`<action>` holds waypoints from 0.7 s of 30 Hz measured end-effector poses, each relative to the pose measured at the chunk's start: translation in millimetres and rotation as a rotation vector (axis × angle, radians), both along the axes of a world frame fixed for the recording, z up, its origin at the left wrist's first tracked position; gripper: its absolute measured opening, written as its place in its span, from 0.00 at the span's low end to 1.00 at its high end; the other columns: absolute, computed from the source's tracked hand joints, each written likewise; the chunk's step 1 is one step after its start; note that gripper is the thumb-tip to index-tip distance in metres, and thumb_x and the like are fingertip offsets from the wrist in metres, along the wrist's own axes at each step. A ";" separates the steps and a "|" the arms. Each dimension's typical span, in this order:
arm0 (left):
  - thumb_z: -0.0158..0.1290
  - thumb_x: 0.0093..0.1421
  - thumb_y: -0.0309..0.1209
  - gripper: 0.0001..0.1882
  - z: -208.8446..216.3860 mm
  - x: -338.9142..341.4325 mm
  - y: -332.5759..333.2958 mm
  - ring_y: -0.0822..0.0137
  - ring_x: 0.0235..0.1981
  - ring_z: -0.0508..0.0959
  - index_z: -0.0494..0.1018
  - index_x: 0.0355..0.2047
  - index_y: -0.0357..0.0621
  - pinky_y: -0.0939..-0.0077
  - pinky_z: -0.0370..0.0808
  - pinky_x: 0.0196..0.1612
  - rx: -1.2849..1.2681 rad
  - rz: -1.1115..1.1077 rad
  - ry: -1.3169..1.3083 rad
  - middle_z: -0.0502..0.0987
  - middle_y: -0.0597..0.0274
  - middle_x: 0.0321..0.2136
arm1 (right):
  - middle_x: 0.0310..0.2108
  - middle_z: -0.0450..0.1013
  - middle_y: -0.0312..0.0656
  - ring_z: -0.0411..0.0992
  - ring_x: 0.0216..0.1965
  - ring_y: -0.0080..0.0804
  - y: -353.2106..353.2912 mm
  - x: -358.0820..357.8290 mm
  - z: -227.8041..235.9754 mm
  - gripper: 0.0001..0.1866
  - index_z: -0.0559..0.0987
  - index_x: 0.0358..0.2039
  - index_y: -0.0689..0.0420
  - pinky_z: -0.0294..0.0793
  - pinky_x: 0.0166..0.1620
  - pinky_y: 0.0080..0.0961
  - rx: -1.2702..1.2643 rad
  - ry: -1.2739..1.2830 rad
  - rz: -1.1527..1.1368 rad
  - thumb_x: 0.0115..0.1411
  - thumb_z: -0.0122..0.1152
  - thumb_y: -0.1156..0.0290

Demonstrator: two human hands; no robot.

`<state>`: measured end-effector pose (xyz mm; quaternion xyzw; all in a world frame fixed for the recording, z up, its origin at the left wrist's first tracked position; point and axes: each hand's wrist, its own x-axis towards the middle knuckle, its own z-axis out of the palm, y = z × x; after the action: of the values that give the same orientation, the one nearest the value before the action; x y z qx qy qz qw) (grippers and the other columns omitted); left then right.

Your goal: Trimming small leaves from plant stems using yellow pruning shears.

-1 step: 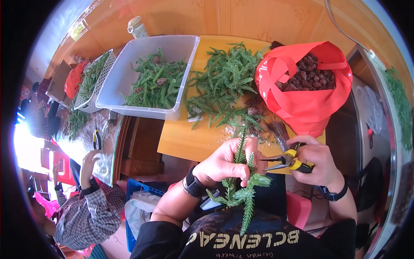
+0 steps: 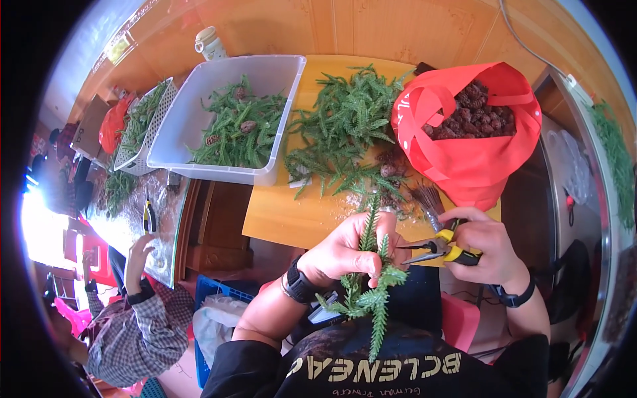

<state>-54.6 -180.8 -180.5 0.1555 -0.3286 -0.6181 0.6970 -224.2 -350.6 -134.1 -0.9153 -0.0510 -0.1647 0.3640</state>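
My left hand [image 2: 352, 249] is closed around an artificial-looking green pine sprig [image 2: 377, 302], whose branches hang below the fingers and stick up above them. In my right hand [image 2: 488, 245] is a pair of long-nose pliers [image 2: 453, 249] with yellow and black handles. The jaws are parted and point at the left fingertips. Whatever lies between those fingers at the jaws is too small to make out. Beyond my hands, on the yellow board [image 2: 279, 215], lie a heap of green sprigs [image 2: 355, 109], some loose pine cones [image 2: 390, 164] and a bundle of thin brown stems [image 2: 426, 198].
A clear plastic bin [image 2: 179, 126] of sprigs and cones stands back left. The red bag [image 2: 474, 166] at back right holds brown pine cones [image 2: 481, 109]. At left, a co-worker's hand [image 2: 138, 255] is beside a table with other pliers [image 2: 149, 215]. A bottle [image 2: 210, 45] stands behind the bin.
The pine sprig has turned slightly in my left hand, its lower branches shifting left. The pliers have barely moved. The co-worker's raised hand has moved slightly.
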 end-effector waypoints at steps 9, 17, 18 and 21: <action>0.64 0.46 0.38 0.20 -7.1 -3.2 0.8 0.66 0.21 0.68 0.62 0.24 0.47 0.80 0.62 0.18 0.060 -0.136 0.167 0.70 0.57 0.18 | 0.21 0.70 0.40 0.71 0.41 0.47 1.2 10.8 -6.1 0.12 0.67 0.16 0.59 0.72 0.37 0.32 0.003 -0.059 0.074 0.36 0.66 0.77; 0.64 0.46 0.41 0.20 -9.1 -4.4 -1.4 0.64 0.20 0.67 0.62 0.24 0.49 0.79 0.59 0.19 -0.018 -0.208 0.225 0.68 0.58 0.15 | 0.20 0.70 0.39 0.72 0.39 0.44 1.9 15.2 -7.7 0.12 0.69 0.16 0.58 0.71 0.36 0.31 -0.016 -0.122 0.081 0.35 0.66 0.78; 0.63 0.47 0.41 0.20 -8.5 -5.1 -1.5 0.64 0.20 0.67 0.62 0.24 0.49 0.79 0.59 0.19 -0.019 -0.202 0.218 0.68 0.58 0.15 | 0.20 0.70 0.39 0.72 0.38 0.44 1.2 15.1 -7.3 0.12 0.69 0.16 0.58 0.71 0.36 0.31 -0.046 -0.137 0.076 0.35 0.66 0.77; 0.63 0.47 0.42 0.20 -4.8 -8.4 0.1 0.65 0.19 0.66 0.62 0.23 0.49 0.78 0.58 0.20 -0.006 -0.188 0.198 0.68 0.60 0.14 | 0.20 0.70 0.38 0.72 0.39 0.43 -1.8 14.4 -6.7 0.12 0.69 0.16 0.57 0.71 0.36 0.31 -0.084 -0.146 0.091 0.34 0.67 0.76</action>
<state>-63.0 -180.7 -185.3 0.0601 -0.2731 -0.6922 0.6653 -209.9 -352.3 -140.8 -0.9121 -0.1260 -0.2117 0.3276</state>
